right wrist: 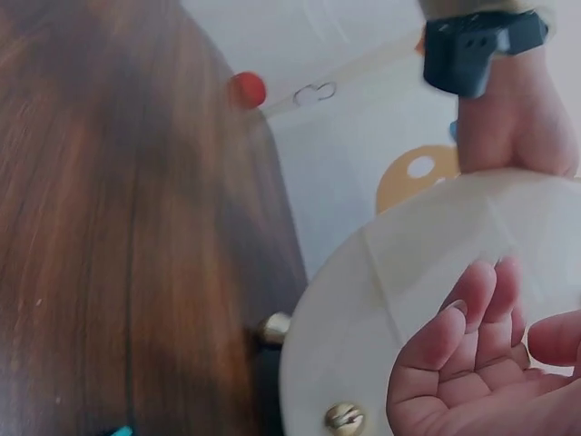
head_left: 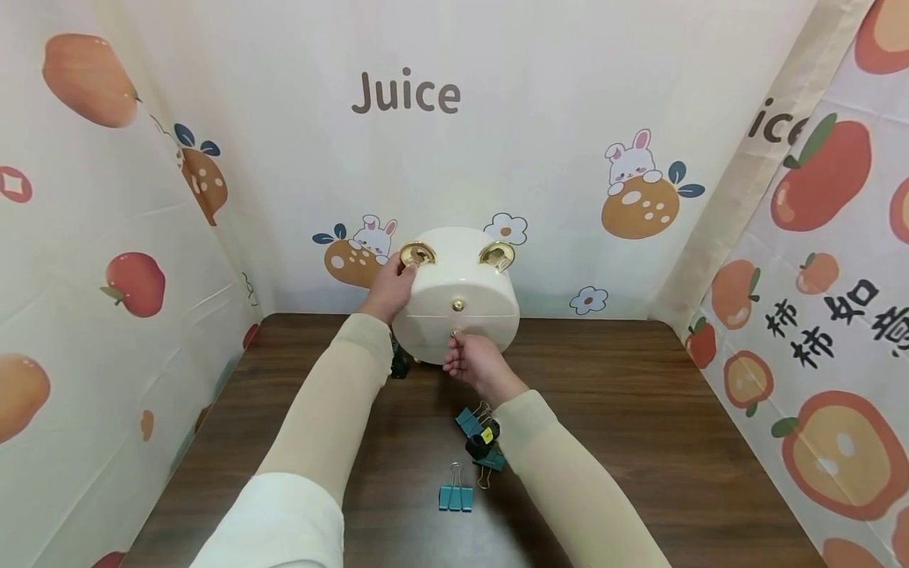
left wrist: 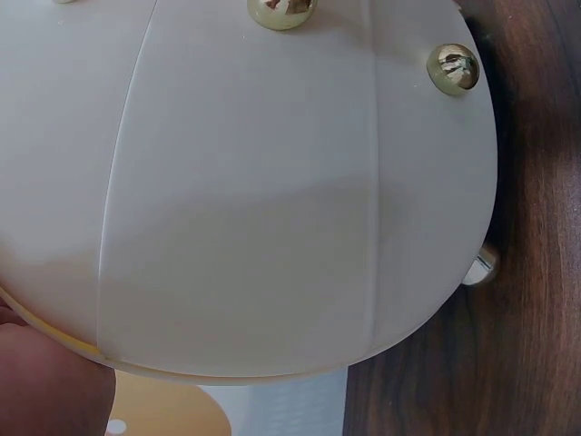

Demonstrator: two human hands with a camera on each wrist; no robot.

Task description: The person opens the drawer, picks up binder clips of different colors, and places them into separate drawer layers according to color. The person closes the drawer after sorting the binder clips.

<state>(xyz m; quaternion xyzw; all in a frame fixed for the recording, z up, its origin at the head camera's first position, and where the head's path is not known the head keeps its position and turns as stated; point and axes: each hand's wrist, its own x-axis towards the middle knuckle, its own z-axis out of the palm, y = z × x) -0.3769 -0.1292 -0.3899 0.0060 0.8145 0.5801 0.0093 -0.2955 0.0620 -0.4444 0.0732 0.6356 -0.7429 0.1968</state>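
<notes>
A white rounded drawer box (head_left: 454, 272) with two gold ears stands at the back of the table. My left hand (head_left: 393, 290) grips its upper left side, close to the left gold ear (head_left: 417, 254). With bent fingers, my right hand (head_left: 477, 364) pinches a small gold knob (head_left: 455, 334) on the front, beneath the upper knob (head_left: 458, 305). In the left wrist view, another gold knob (left wrist: 452, 68) sits on the lowest panel. The front panels look closed. My right hand (right wrist: 472, 363) partly hides the front in the right wrist view.
Several teal items lie nearer me: a binder clip (head_left: 455, 498), plus others (head_left: 469, 422) beside a black device (head_left: 483, 438) with a yellow label near the right wrist. Fruit-printed curtains (head_left: 405, 158) stand behind and at both sides of the wooden table (head_left: 604, 418).
</notes>
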